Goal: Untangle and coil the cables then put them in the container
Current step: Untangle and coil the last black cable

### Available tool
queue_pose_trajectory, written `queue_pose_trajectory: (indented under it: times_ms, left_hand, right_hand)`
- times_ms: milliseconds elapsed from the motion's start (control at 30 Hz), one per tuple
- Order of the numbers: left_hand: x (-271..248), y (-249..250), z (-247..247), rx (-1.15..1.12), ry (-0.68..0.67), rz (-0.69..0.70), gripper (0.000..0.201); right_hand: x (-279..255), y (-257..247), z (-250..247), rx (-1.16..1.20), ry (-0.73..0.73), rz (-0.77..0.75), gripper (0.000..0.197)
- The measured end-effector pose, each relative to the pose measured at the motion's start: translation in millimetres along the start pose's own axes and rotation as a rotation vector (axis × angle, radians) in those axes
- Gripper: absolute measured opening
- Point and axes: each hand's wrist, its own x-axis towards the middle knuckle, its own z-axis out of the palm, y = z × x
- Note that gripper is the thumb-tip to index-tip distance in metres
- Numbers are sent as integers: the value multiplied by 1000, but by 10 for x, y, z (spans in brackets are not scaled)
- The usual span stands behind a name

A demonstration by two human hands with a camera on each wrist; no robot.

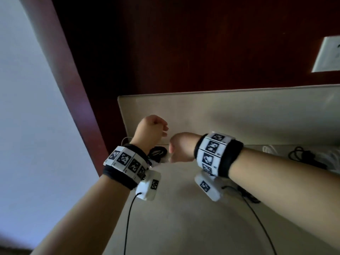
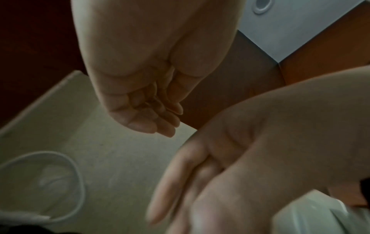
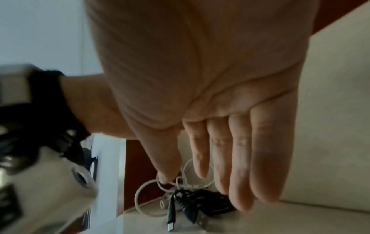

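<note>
A tangle of cables lies at the beige table's (image 1: pixel 202 208) far-left corner: a black USB cable (image 3: pixel 200 201) knotted with a thin white cable (image 3: pixel 140 190). In the head view the black cable (image 1: pixel 158 153) shows just under my left wrist. My left hand (image 1: pixel 153 129) hovers above the corner, fingers loosely curled, holding nothing (image 2: pixel 152 110). My right hand (image 1: pixel 177 150) is beside it with straight fingers (image 3: pixel 240 158) spread over the tangle; I cannot tell if the thumb touches the white cable. A white loop (image 2: pixel 78 178) lies on the table below my left hand.
More cables lie at the right edge of the table: a black bundle (image 1: pixel 301 155) and a white one (image 1: pixel 267 149). A dark red wooden panel (image 1: pixel 165 52) stands behind the table, with a white wall plate (image 1: pixel 329 54). The table's left edge drops off beside my left arm.
</note>
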Motion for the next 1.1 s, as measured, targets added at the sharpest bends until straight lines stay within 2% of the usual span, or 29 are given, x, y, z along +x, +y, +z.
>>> queue_pose_trajectory:
  times_ms: [67, 200, 267, 333, 433, 567, 667, 767, 867, 967, 1033, 1100]
  left_hand:
    - [95, -122, -162, -65, 25, -61, 34]
    - [179, -319, -371, -142, 75, -119, 35]
    - [188, -416, -421, -133, 64, -129, 36]
    - [186, -520, -436, -72, -14, -135, 45]
    - [199, -628, -423, 37, -194, -175, 52]
    - [235, -596, -343, 103, -262, -224, 35]
    - [184, -497, -209, 74, -297, -194, 31]
    - [108, -347, -30, 109, -401, -83, 34]
    - [12, -147, 164, -48, -464, 5, 39]
    - [6, 49, 335, -107, -293, 118, 11]
    - [107, 115, 372, -90, -120, 178, 23]
    - [202, 168, 338, -17, -2, 192, 27]
  right_hand:
    - [379, -166, 75, -62, -62, -34, 30]
    - [863, -237, 261, 16, -178, -18, 33]
    - [945, -220, 351, -3, -156, -21, 31]
    - [926, -205, 402, -113, -69, -24, 33]
    - [831, -132, 398, -209, -52, -22, 31]
    - [549, 31, 284, -213, -158, 13, 31]
    - [256, 240, 137, -97, -113, 36, 24]
    - [-89, 469, -121, 142, -53, 94, 26]
    - [-412, 645, -392, 313, 90, 116, 25]
    - [-618, 759, -543, 460, 284, 169, 34]
    - [-722, 862, -601, 560, 392, 242, 36]
    - [-808, 1028, -643, 492, 476, 347, 38]
